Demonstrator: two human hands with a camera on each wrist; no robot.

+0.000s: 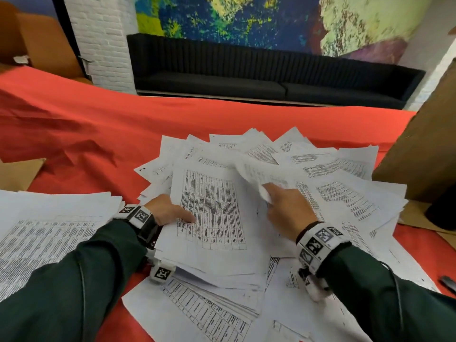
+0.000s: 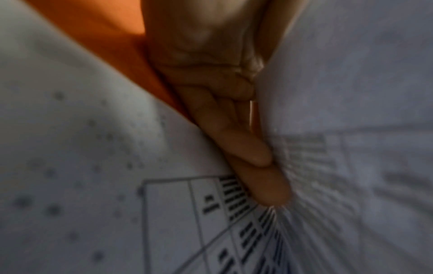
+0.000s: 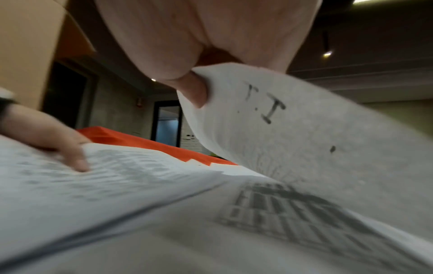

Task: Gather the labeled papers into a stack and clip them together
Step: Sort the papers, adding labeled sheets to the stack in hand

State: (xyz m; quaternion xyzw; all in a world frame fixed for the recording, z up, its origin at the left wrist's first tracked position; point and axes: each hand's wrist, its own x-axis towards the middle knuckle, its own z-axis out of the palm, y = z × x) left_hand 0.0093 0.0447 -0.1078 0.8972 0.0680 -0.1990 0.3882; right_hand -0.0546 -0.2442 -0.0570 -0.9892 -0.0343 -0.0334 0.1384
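Note:
A loose heap of printed sheets [image 1: 333, 183] covers the middle and right of the red-clothed table [image 1: 103, 124]. My left hand [image 1: 170, 211] holds a thick bundle of table-printed papers [image 1: 217, 218] by its left edge, thumb on top. In the left wrist view its fingers [image 2: 246, 148] lie under the sheets. My right hand [image 1: 286, 206] pinches the corner of one sheet [image 1: 261, 174] and lifts it off the heap. In the right wrist view this lifted sheet [image 3: 304, 148] bears a handwritten ink mark [image 3: 267, 105] near the pinched corner. No clip is in view.
A separate flat stack of printed papers [image 1: 49, 230] lies at the left front. A brown cardboard box [image 1: 424, 149] stands at the right, and a cardboard piece [image 1: 17, 174] lies at the left edge. A dark pen [image 1: 447, 283] lies at the far right. A black sofa [image 1: 246, 77] lines the wall.

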